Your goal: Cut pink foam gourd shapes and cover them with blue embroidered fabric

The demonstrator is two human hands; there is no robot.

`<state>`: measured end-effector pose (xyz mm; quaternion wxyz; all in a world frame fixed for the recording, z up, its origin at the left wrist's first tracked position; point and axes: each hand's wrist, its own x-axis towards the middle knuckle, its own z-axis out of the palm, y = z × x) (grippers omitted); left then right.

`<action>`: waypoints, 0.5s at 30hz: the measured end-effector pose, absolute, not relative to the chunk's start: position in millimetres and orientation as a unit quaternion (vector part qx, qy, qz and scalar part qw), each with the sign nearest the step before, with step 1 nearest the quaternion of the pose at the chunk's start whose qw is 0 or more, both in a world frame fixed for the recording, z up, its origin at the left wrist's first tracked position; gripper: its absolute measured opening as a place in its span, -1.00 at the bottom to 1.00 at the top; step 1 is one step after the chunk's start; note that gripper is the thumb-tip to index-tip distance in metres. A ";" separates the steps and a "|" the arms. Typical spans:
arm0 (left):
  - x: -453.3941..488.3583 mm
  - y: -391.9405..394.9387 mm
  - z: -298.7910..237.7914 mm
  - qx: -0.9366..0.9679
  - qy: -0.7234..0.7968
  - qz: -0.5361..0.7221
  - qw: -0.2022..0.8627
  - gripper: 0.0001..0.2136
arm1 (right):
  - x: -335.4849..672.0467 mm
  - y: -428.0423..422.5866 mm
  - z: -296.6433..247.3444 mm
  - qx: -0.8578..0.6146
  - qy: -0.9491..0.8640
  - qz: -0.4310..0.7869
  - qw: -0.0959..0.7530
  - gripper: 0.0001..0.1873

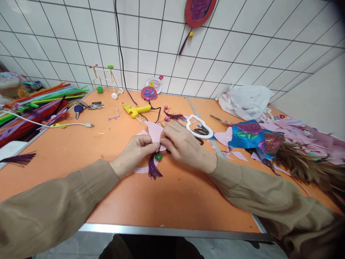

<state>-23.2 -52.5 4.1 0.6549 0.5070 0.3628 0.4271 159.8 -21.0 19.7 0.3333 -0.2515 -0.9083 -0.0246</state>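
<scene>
Between my two hands, over the middle of the orange table, is a piece of pink paper [154,131]. My left hand [138,151] pinches its lower left edge between thumb and finger. My right hand [181,142] closes on its right edge, fingertips meeting near my left thumb. A dark purple tassel [154,168] with a green bell [158,157] hangs just below the fingertips. Its upper end is hidden by the fingers, so I cannot tell how it joins the paper. Underneath, a pale ring-shaped piece [142,169] lies partly covered on the table.
A yellow glue gun [138,110] lies behind my hands. Keys [87,107] and a white cable [67,125] are at left. A white cloud-shaped frame [201,132], scissors [221,120], paper scraps [239,155] and a white plastic bag [244,100] are at right.
</scene>
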 end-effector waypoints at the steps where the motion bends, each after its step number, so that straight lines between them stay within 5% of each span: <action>1: -23.3 -52.4 3.6 0.499 0.358 0.429 0.663 -0.71 | 159.7 -20.9 19.8 -0.250 -0.908 -0.021 0.336 -0.80; 15: -21.4 -48.9 -6.5 0.426 0.316 0.462 0.711 -0.72 | 160.3 -27.0 25.7 -0.235 -0.909 0.003 0.346 -0.78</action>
